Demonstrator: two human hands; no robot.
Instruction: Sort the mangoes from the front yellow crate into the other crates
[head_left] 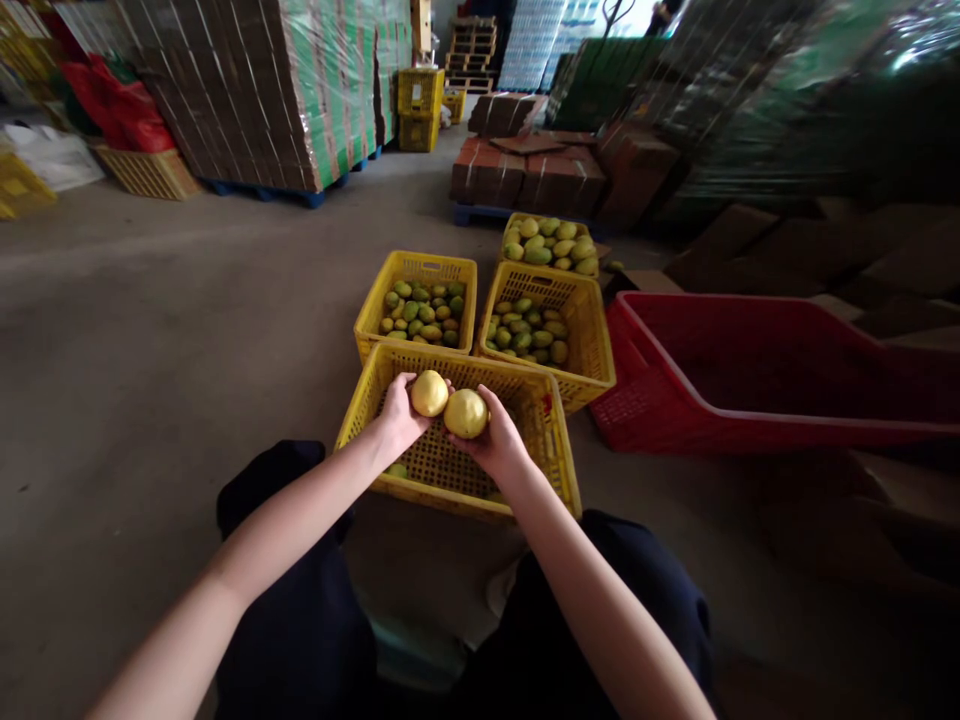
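My left hand (403, 412) is closed around a round yellow mango (430, 393). A second yellow mango (466, 414), slightly lower and to the right, rests in the grip of my right hand (496, 436). The two fruits are side by side, touching or nearly so. Both hands are over a yellow slatted crate (457, 503) on the floor between my knees. At its near left corner a greenish fruit (397, 470) shows; my hands and arms cover part of the crate's inside.
Beyond stand a left crate (375, 300) and a right crate (591, 330), both holding green-yellow mangoes, with a fuller crate (551, 245) behind. A large red bin (652, 400) is at the right. Wrapped carton stacks (330, 90) and cardboard bundles (525, 175) stand farther back.
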